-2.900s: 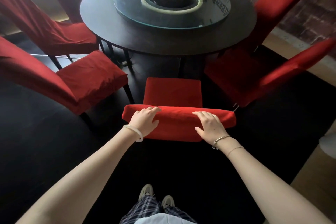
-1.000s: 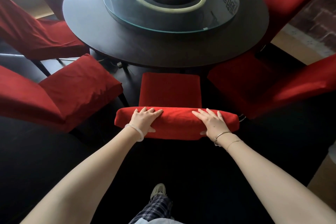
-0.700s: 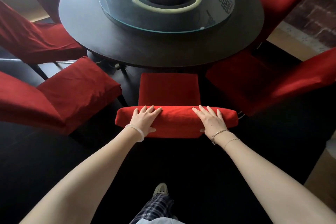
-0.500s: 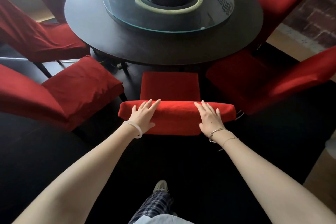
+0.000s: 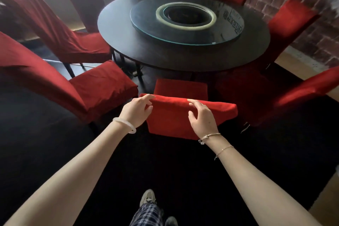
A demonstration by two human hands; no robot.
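A red-covered chair [image 5: 170,119] stands in front of me, its seat [image 5: 180,89] tucked toward the round dark table [image 5: 139,49]. My left hand [image 5: 136,113] hovers at the left end of the chair's backrest top, fingers relaxed and loosely spread, fingertips at the fabric edge. My right hand [image 5: 202,117] is over the middle of the backrest top, fingers loose, holding nothing. Whether either hand still touches the cloth is unclear.
A glass turntable [image 5: 187,19] with a pale ring sits on the table. More red-covered chairs ring it: one close at my left [image 5: 77,88], one at my right [image 5: 286,95], several farther round. A brick wall [image 5: 311,29] is at right. My feet stand on dark carpet [image 5: 183,167].
Both hands pressed flat on the backrest top a second ago; now they have lifted off with fingers loose. The view has tilted up and drawn back, showing more of the room.
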